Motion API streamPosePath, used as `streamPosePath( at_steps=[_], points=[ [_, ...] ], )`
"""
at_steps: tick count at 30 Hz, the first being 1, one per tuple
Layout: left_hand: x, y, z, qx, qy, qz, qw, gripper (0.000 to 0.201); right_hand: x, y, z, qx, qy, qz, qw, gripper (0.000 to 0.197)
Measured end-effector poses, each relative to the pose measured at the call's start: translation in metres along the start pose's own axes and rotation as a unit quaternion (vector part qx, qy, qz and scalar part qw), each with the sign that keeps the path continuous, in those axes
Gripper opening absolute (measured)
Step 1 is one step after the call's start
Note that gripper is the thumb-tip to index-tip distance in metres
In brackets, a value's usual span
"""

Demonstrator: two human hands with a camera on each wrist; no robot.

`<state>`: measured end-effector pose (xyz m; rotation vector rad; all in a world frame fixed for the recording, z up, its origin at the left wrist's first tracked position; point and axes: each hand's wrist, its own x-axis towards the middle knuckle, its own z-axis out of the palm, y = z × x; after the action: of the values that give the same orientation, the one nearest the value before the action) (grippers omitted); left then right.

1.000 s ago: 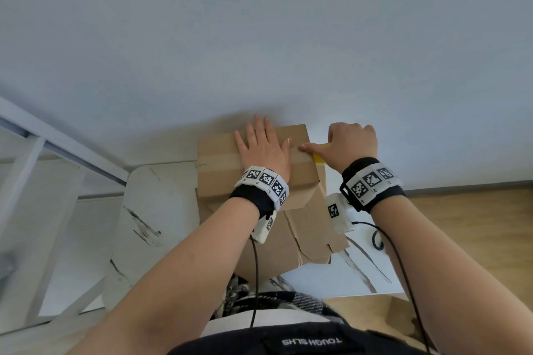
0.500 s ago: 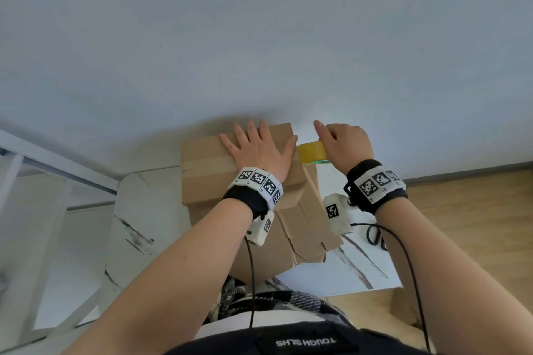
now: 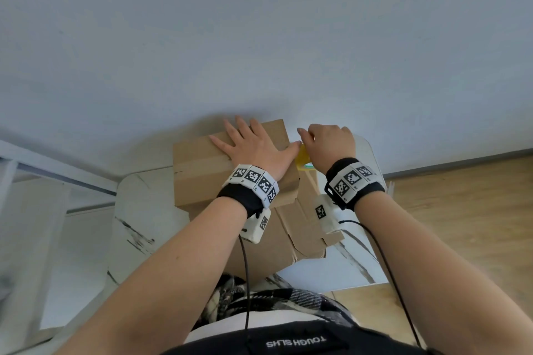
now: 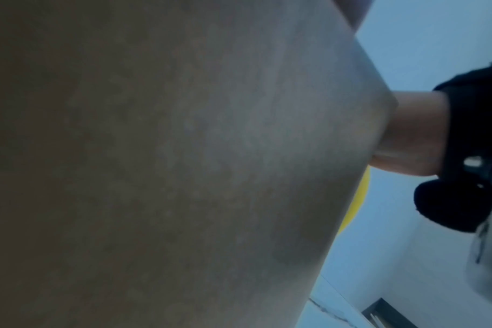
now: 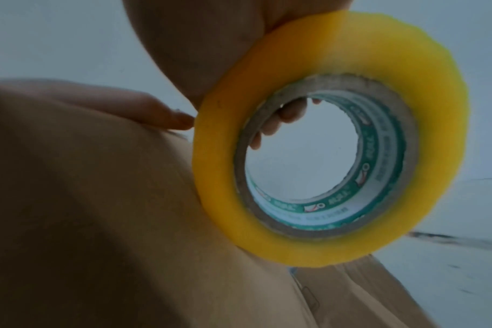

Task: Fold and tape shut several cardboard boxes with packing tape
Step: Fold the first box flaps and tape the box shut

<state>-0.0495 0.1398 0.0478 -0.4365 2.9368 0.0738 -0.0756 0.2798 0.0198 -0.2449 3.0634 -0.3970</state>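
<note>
Since 1.0 s ago, the right hand (image 3: 328,144) has lifted the tape roll (image 3: 303,159) at the box's right edge. From the head view, the left hand (image 3: 255,150) lies flat with straight fingers on the cardboard box (image 3: 199,164), which stands on the white table (image 3: 138,210). The left wrist view is dark; it shows mostly cardboard, probably the box top. From the right wrist view, the right hand's fingers curl around the yellow roll. The step is taping the top seam; next, the tape likely must be pulled down the side and cut.
</note>
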Motion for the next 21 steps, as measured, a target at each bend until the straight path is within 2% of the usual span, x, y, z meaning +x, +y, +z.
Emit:
streamPosePath(
  at_steps=[2, 4, 5, 8, 9, 11, 13, 15, 18, 21],
  points=[
    [0.000, -0.001, 0.001, -0.001, 0.002, 0.001, 1.000, 0.112, 0.001, 0.003, 0.007, 0.113, 0.073, 0.006, 0.991, 0.042],
    [0.000, -0.001, 0.001, 0.002, -0.004, 0.004, 1.000, 0.110, -0.002, 0.011, 0.010, 0.194, 0.138, 0.018, 0.971, 0.039],
    [0.000, -0.001, 0.001, 0.004, -0.006, 0.005, 1.000, 0.109, -0.005, 0.019, 0.011, 0.234, 0.161, 0.049, 0.958, 0.037],
    [0.001, 0.000, 0.002, 0.005, -0.004, 0.005, 1.000, 0.108, -0.022, 0.058, 0.016, 0.313, 0.172, 0.219, 0.908, 0.033],
    [0.001, 0.000, 0.002, 0.006, -0.003, 0.006, 1.000, 0.107, -0.033, 0.074, 0.019, 0.311, 0.149, 0.278, 0.896, 0.031],
    [0.002, 0.000, 0.003, 0.010, -0.001, 0.008, 1.000, 0.108, -0.061, 0.104, 0.031, 0.266, 0.050, 0.380, 0.885, 0.026],
    [0.003, 0.000, 0.003, 0.016, -0.002, 0.010, 1.000, 0.109, -0.090, 0.121, 0.044, 0.213, -0.063, 0.432, 0.874, 0.022],
    [0.003, 0.002, 0.004, 0.020, 0.000, 0.011, 1.000, 0.109, -0.114, 0.127, 0.058, 0.180, -0.131, 0.451, 0.865, 0.021],
    [0.004, 0.003, 0.003, 0.021, 0.002, 0.011, 1.000, 0.108, -0.131, 0.126, 0.077, 0.154, -0.168, 0.459, 0.859, 0.023],
    [0.005, 0.003, 0.004, 0.022, 0.001, 0.011, 1.000, 0.107, -0.135, 0.126, 0.092, 0.135, -0.166, 0.459, 0.862, 0.019]
  ],
)
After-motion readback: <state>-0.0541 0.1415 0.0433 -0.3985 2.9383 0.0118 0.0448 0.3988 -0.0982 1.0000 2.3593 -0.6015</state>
